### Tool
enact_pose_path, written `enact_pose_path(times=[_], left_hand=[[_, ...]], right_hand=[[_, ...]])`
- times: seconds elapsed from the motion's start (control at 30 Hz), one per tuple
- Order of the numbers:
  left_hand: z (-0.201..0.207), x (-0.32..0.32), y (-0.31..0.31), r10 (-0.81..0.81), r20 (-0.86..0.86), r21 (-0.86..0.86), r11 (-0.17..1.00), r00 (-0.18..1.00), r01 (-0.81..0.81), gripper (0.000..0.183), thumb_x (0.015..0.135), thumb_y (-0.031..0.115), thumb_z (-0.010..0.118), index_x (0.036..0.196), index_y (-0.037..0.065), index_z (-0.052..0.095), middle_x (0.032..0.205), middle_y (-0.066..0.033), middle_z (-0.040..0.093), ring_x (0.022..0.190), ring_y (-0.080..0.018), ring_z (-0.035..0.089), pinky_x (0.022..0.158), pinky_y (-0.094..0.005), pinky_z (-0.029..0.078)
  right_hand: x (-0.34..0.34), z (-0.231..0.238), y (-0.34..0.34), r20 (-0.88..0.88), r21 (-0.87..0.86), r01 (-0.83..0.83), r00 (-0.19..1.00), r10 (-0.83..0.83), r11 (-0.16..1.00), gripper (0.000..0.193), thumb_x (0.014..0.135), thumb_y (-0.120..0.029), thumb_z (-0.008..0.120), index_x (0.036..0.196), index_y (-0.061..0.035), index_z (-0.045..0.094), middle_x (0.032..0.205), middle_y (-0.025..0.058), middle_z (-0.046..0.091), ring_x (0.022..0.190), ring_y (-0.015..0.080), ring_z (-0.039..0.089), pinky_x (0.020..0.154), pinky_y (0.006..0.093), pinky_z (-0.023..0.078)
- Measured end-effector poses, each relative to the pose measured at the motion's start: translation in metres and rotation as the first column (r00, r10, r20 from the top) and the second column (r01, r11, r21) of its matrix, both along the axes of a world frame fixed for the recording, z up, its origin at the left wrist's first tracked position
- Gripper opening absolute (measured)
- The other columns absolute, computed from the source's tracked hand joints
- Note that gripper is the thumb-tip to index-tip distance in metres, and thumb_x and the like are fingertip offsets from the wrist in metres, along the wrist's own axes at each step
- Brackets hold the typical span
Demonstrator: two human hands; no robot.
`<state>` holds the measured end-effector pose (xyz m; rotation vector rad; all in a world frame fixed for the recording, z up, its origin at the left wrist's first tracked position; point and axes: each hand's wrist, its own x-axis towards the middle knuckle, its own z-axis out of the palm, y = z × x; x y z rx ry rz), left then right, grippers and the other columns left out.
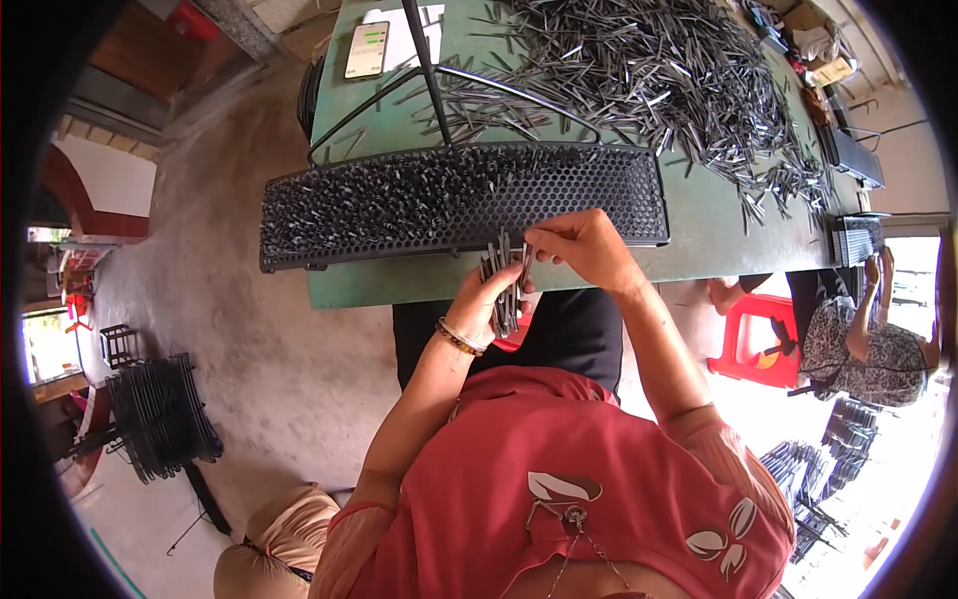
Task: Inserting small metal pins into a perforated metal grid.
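Note:
My left hand is closed round a bundle of thin dark metal strips, which stand roughly upright in the grip. Just right of the bundle, my right hand pinches with thumb and forefinger at the upper end of a strip; whether it is apart from the bundle I cannot tell. Right in front of both hands, a long black perforated rack rests on the table's near edge. Strips stand closely packed in its left and middle holes, while bare holes show toward the right end.
Across the far side of the green table spreads a big heap of loose strips. A phone lies on paper at the far left. Another person sits at the right near a red stool. Black racks stand at left.

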<state>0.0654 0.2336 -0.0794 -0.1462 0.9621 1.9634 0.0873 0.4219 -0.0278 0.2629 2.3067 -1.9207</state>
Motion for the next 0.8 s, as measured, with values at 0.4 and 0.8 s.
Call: enact_pose_path(times=[0.4, 0.8], left_hand=[[0.005, 0.005, 0.004, -0.054, 0.076, -0.001, 0.999, 0.996, 0.054, 0.018, 0.087, 0.010, 0.060, 0.103, 0.002, 0.057, 0.083, -0.0058, 0.062, 0.074, -0.0164, 0.062, 0.067, -0.0310, 0.055], [0.007, 0.003, 0.002, -0.071, 0.253, 0.109, 0.993, 0.965, 0.045, 0.023, 0.088, 0.008, 0.055, 0.111, 0.003, 0.055, 0.087, -0.0060, 0.060, 0.083, -0.0193, 0.062, 0.079, -0.0453, 0.055]], right_hand=[[-0.053, -0.002, 0.005, -0.502, 0.228, 0.413, 0.826, -0.257, 0.882, 0.017, 0.084, -0.010, 0.065, 0.098, -0.0014, 0.068, 0.088, 0.0091, 0.069, 0.079, 0.0140, 0.064, 0.071, 0.0263, 0.049], [-0.059, -0.023, -0.001, -0.594, 0.727, 0.371, 0.761, 0.259, 0.578, 0.020, 0.079, -0.016, 0.067, 0.098, -0.0096, 0.068, 0.105, 0.0040, 0.057, 0.087, 0.0233, 0.054, 0.076, 0.0351, 0.040]])
